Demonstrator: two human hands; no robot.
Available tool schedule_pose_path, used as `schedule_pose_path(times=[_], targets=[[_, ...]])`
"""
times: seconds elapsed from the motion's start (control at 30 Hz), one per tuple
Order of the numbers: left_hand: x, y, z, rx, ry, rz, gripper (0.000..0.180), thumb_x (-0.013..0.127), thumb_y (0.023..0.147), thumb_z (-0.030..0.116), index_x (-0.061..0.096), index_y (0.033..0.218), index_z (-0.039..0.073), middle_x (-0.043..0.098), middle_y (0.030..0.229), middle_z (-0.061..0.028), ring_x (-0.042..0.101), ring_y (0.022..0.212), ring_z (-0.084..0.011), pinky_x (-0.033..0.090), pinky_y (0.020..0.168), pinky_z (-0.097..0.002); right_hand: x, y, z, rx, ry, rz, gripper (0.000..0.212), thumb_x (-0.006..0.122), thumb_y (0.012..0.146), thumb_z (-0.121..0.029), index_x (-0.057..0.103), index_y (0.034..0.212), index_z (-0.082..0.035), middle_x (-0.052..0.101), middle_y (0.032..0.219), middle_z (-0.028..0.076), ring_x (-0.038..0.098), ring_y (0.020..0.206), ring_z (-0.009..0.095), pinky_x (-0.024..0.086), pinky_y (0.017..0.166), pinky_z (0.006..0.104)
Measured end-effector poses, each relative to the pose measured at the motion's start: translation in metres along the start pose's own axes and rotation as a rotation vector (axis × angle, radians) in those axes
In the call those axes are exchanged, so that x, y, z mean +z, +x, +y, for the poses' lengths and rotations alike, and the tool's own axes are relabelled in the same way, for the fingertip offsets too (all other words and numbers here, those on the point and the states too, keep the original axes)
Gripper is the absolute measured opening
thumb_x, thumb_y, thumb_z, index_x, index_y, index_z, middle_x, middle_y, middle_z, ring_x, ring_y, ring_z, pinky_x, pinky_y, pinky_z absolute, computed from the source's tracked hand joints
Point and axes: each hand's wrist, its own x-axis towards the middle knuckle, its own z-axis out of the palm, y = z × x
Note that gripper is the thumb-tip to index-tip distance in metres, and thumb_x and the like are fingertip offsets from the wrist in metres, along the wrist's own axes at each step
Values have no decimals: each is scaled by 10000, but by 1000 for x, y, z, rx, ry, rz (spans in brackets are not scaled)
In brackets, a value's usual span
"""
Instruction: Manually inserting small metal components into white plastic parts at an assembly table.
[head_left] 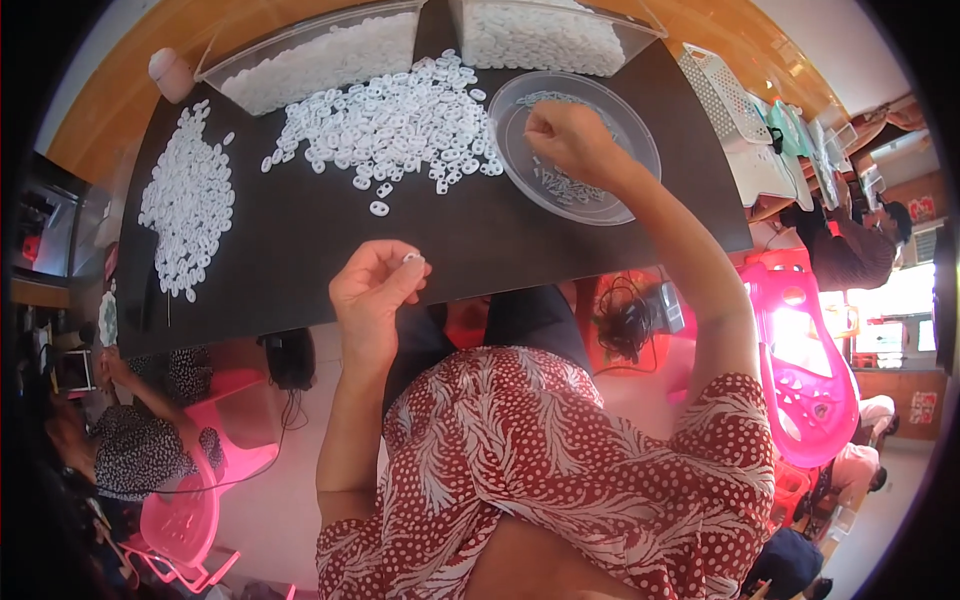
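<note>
My left hand (372, 292) is in front of the dark table's near edge. Its thumb and fingers pinch a small white oval plastic piece (411, 257), mostly covered by the fingertips. My right hand (572, 140) is over a round clear shallow dish (643, 190). Its fingers are closed and pressed together, and what they hold, if anything, is hidden. Small grey metal pins (565, 188) lie scattered in the dish, partly behind the hand. Left of the dish spreads a heap of white oval pieces with two holes (400, 125), and one single piece (379, 208) lies nearest me.
Another white heap (188, 205) covers the table's left side. Two clear bins (320, 65) (545, 40) full of white pieces stand at the back. A pinkish bottle (171, 75) is at the far left, a white basket (722, 95) at the right. Pink chairs (815, 400) and other people are nearby.
</note>
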Motion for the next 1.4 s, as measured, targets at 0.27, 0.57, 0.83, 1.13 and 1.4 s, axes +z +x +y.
schedule_pose_path(times=[0.27,0.57,0.83,1.13,1.4], targets=[[7,4,-2,34,-170,-51,121,650,812,31,630,918,-24,633,771,-71,543,623,-86,418,550,-192,17,-30,-79,-69,492,-119,68,617,802,-30,597,863,-8,587,796,26,563,770,93,446,709,243],[4,-11,9,126,-50,93,145,638,847,60,645,967,-20,645,798,-46,555,672,-62,420,572,-176,45,-37,-120,28,753,-217,118,642,812,-24,605,922,-1,608,842,19,566,787,79,456,711,233],[1,-17,8,146,-5,106,139,631,852,32,638,974,-34,635,855,-33,556,741,-56,442,647,-177,52,-38,-126,101,820,-207,214,664,806,-17,572,995,26,624,876,58,601,830,108,494,757,257],[1,-16,0,255,168,158,91,621,848,10,631,926,-35,572,783,1,503,677,-50,415,606,-187,59,-39,-130,116,772,-185,210,679,794,-29,582,977,10,618,862,40,585,804,92,480,725,237],[0,-12,-11,499,403,235,75,625,797,-57,624,862,-20,536,705,-55,493,613,-104,400,547,-227,76,-42,-131,118,811,-95,106,636,791,-8,575,877,10,594,746,33,546,690,60,461,613,220]])
